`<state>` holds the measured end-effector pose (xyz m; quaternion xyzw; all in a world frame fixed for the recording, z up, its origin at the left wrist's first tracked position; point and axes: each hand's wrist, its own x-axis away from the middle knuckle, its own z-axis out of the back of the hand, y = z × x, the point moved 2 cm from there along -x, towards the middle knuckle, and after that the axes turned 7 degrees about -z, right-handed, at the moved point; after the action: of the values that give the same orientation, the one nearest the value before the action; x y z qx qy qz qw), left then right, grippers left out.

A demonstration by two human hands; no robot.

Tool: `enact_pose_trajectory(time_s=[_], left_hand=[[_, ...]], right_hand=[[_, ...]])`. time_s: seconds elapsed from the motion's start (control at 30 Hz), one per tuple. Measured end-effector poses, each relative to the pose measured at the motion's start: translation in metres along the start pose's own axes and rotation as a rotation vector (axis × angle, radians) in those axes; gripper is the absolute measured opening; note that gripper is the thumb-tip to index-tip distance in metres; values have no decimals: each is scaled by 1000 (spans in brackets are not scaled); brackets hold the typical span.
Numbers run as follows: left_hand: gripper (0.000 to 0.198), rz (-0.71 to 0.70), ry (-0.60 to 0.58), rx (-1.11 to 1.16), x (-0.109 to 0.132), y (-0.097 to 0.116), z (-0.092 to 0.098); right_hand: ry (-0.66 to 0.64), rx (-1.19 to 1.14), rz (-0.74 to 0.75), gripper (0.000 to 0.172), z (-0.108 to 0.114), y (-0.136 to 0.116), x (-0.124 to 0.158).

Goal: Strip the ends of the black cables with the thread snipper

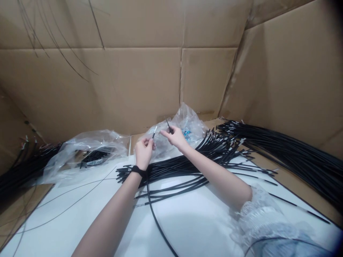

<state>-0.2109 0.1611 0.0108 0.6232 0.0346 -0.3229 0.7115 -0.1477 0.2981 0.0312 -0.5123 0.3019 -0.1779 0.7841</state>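
Note:
A black cable runs up from the bottom edge to my left hand, which pinches it just below its pale, stripped end. A dark band circles that wrist. My right hand is closed on a thin dark pointed piece, whose tip sticks up past the fingers; its exact kind is too small to tell. The two hands are close together but apart. Under my forearms lies a bundle of cut black cables with pale ends, several of them loose at the front.
Clear plastic bags lie behind: the left bag holds small black pieces, the right bag blue bits. Longer black cables are heaped at right and left. A cardboard wall closes off the back; thin wires cross the white table surface.

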Motion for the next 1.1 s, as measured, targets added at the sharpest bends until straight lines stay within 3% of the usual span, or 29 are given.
enact_pose_trajectory(time_s=[0.1,0.17,0.27,0.43,0.57,0.7,0.87,1.1], left_hand=[[19,-81,-32,-16,5,24,1],[21,-116,-52,-29,9,38,3],[22,-159,-33,-79,15,55,5],[22,-342,179,-440,29,80,11],[17,-427,180,-443,35,91,15],[15,-270,-7,-50,34,103,20],[21,-4,-372,467,35,120,22],[14,248,-527,831,40,121,18]], right_hand=[[-136,-380,-116,40,-2,-18,5],[-166,-499,-106,40,-1,-30,9],[-113,-519,-47,35,3,-42,15],[39,-461,16,25,7,-56,29],[-39,-518,33,24,13,-70,40],[-148,-607,29,26,22,-81,46],[-257,-706,35,29,26,-89,54],[-243,-799,34,31,21,-94,61]])
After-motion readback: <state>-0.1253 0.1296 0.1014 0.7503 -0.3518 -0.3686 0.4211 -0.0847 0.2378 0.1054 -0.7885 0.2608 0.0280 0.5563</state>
